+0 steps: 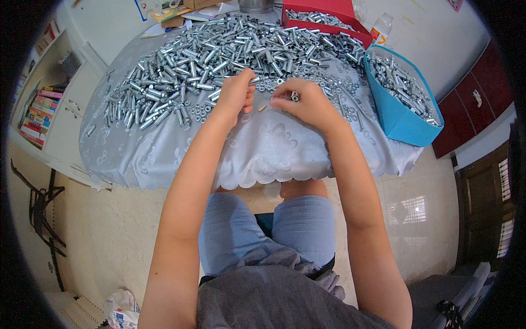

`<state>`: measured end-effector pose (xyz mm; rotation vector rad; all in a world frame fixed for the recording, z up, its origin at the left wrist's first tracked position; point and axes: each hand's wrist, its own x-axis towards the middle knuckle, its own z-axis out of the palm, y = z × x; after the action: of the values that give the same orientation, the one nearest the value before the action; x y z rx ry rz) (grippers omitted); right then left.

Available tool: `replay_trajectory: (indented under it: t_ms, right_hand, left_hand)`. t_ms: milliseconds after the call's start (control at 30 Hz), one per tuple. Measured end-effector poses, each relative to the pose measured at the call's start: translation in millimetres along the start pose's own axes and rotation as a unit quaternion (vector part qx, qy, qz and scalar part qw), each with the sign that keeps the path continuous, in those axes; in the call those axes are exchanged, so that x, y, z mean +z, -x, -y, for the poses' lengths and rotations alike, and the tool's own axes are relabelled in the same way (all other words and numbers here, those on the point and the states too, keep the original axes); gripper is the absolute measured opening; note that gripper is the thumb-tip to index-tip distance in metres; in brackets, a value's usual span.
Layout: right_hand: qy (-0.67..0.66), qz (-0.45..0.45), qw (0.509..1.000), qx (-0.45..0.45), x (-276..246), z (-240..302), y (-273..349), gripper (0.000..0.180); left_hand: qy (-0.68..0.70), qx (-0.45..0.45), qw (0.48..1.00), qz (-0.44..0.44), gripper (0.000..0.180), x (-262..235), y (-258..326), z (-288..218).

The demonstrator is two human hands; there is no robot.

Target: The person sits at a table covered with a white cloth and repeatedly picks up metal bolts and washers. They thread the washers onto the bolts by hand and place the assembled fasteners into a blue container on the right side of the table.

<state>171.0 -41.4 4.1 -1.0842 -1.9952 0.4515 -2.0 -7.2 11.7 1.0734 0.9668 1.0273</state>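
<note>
My left hand (236, 97) is closed around a silver metal sleeve (255, 80), whose end sticks out past the fingers. To its right, my right hand (307, 103) is curled with fingers and thumb together on a small silver bolt-like piece (295, 96), seen end-on; the fingers partly hide it. Between the hands, a small tan stick-like piece (262, 108) lies on the cloth. Just beyond them spreads a big heap of silver anchor bolts and sleeves (219, 55). Loose nuts and washers (334, 88) are scattered along its near side.
A shiny white tablecloth (274, 153) with a scalloped hem covers the table. At the right stands a blue fabric bin (402, 123) of metal pieces. Behind it are a red box (329, 8) with more pieces and a white bottle (382, 27). A metal bucket (256, 5) stands at the back.
</note>
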Motion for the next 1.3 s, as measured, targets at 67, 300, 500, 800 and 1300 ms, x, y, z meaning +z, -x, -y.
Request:
replay_trajectory:
  t_ms: [67, 300, 500, 800, 1300]
  right_hand:
    - [-0.048, -0.054, 0.997, 0.039, -2.5, 9.1, -2.7, 0.019]
    - [-0.192, -0.105, 0.974, 0.056, 2.4, 3.8, -7.2, 0.019]
    - [-0.199, -0.084, 0.975, 0.051, 4.0, 2.1, -6.9, 0.02]
    - [-0.187, -0.086, 0.979, -0.002, 6.9, 3.6, -7.1, 0.02]
    - [-0.236, -0.085, 0.966, 0.068, 4.4, 8.8, -6.8, 0.023]
  left_hand:
    - [-0.008, -0.006, 1.0, 0.001, 0.034, 0.9, 1.5, -1.7]
    - [-0.028, -0.014, 0.999, 0.007, 0.034, 2.3, 2.3, -0.7]
    - [-0.035, -0.022, 0.999, 0.021, 0.033, 3.3, 2.4, -0.2]
    - [-0.048, 0.023, 0.999, 0.008, 0.032, 3.9, 2.4, 5.8]
    - [-0.07, 0.061, 0.995, -0.029, 0.034, 3.9, -1.7, 9.7]
